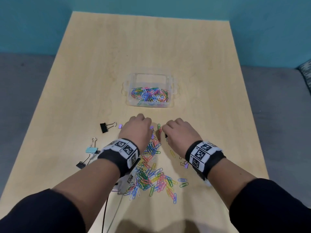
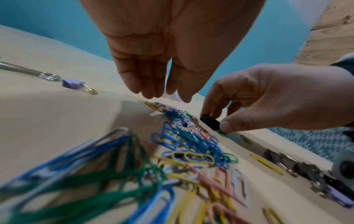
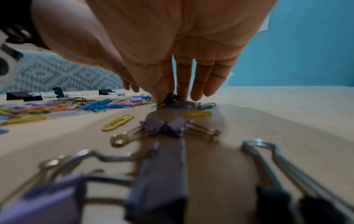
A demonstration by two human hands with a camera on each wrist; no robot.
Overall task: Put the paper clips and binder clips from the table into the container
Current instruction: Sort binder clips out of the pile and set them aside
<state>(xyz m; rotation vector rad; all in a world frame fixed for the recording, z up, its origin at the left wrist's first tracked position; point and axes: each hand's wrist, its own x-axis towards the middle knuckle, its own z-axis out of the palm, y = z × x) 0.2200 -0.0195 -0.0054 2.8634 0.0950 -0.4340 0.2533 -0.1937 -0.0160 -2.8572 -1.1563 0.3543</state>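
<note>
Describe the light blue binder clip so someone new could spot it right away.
Start at the clear container mid-table, then look toward the table's near left, beside the left hand wrist. The light blue binder clip lies there, the only pale blue body; the neighbouring binder clips are black.

A light wooden table [image 1: 168, 47] filled the middle of the head view, its grain running away from the camera. Behind it stood a teal wall [image 1: 33, 22], which also showed in both wrist views. Grey floor [image 1: 25, 89] lay on either side of the table. At the right edge was a blue-and-white patterned fabric [image 1: 305, 71] with a zigzag weave, seen closer from the left wrist [image 2: 316, 141]. Two thin cables [image 1: 107, 214] hung over the table's near edge.
</note>
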